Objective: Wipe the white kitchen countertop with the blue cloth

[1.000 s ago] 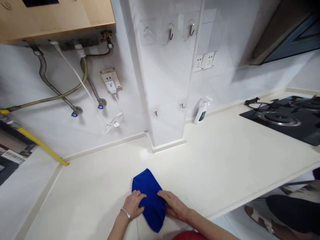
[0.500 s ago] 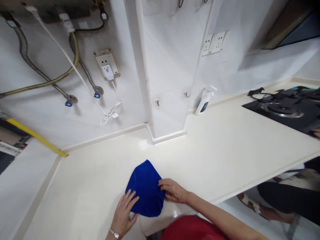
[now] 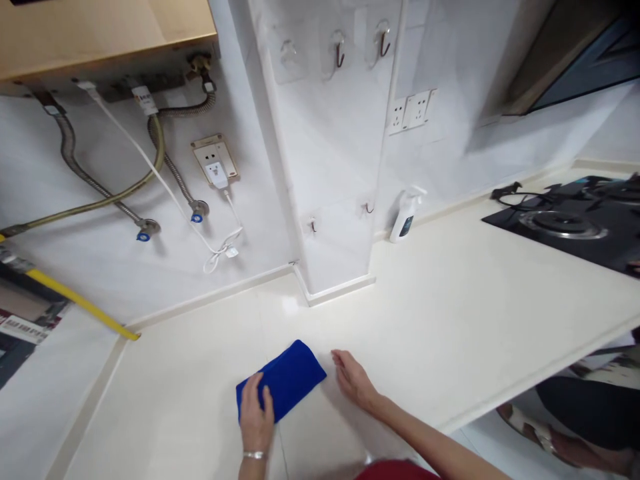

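Note:
A blue cloth (image 3: 287, 380), folded into a flat rectangle, lies at a slant on the pale countertop (image 3: 430, 320). My left hand (image 3: 257, 410), with a bracelet on its wrist, rests on the cloth's left part, thumb and fingers apart. Just off the cloth's right end hovers my right hand (image 3: 353, 377). Its fingers are stretched out and hold nothing.
A white spray bottle (image 3: 406, 215) stands against the wall beyond the pillar (image 3: 335, 260). The black gas stove (image 3: 555, 223) is at the far right. Another person's leg (image 3: 590, 407) shows below the counter edge. A yellow pipe (image 3: 83, 303) runs along the left.
The cloth has gone from a wide, rounded shape to a narrow rectangle. My right hand has let go of its edge, and my left hand now lies on top. The view has tilted up.

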Demonstrator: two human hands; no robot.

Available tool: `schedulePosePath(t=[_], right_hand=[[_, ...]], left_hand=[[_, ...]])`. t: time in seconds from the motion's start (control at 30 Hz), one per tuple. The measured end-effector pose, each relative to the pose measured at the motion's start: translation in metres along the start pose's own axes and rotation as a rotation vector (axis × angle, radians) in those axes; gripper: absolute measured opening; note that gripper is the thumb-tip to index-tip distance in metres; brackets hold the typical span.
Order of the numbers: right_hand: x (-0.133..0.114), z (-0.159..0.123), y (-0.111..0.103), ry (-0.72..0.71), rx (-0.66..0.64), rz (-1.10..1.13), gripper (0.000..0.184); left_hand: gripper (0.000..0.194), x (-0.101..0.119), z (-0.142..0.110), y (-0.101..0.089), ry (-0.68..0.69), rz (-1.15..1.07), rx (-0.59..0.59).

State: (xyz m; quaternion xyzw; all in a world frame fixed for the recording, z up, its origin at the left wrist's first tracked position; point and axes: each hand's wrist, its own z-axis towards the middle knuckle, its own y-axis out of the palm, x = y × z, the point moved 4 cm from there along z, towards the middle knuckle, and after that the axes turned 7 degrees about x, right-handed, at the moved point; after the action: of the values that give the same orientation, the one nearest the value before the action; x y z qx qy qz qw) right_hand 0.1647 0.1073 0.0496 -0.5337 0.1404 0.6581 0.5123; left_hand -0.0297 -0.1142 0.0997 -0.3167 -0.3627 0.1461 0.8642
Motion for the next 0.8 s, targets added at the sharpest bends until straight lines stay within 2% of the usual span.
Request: schedulePosePath(t=[0.07, 0.13, 0.23, 0.33, 0.43, 0.5, 0.6, 0.67, 0.73, 0.8], right_hand=[[-0.003, -0.019, -0.006, -0.074, -0.032, 0.019, 0.039], [-0.006, -0.034, -0.009, -0.156, -0.072, 0.038, 0.043], [-0.006, -0.044, -0.017, -0.199, -0.097, 0.056, 0.042], [-0.001, -0.043, -0.038, -0.151, -0.016, 0.054, 0.037], [0.010, -0.045, -0.066, -0.101, 0.059, 0.005, 0.033], [0.023, -0.050, -0.086, -0.090, 0.089, -0.073, 0.031], [0.048, -0.061, -0.119, -0.112, 0.201, -0.252, 0.031], [0.063, -0.069, -0.140, -0.138, 0.273, -0.359, 0.031], [0.074, -0.075, -0.158, -0.157, 0.300, -0.436, 0.032], [0.083, -0.079, -0.172, -0.161, 0.309, -0.497, 0.032]], left_hand=[[0.048, 0.023, -0.015, 0.031, 0.173, 0.064, -0.126], [0.057, 0.037, -0.030, 0.058, 0.261, 0.159, -0.151], [0.068, 0.053, -0.049, 0.092, 0.365, 0.158, -0.142], [0.070, 0.075, -0.065, 0.117, 0.464, 0.081, -0.237], [0.068, 0.095, -0.079, 0.132, 0.489, 0.035, -0.383], [0.066, 0.099, -0.080, 0.136, 0.519, 0.024, -0.443], [0.062, 0.083, -0.066, 0.130, 0.677, 0.027, -0.453], [0.058, 0.064, -0.048, 0.118, 0.811, 0.022, -0.452], [0.048, 0.042, -0.023, 0.100, 0.861, 0.004, -0.478], [0.040, 0.019, 0.005, 0.079, 0.767, 0.000, -0.491]])
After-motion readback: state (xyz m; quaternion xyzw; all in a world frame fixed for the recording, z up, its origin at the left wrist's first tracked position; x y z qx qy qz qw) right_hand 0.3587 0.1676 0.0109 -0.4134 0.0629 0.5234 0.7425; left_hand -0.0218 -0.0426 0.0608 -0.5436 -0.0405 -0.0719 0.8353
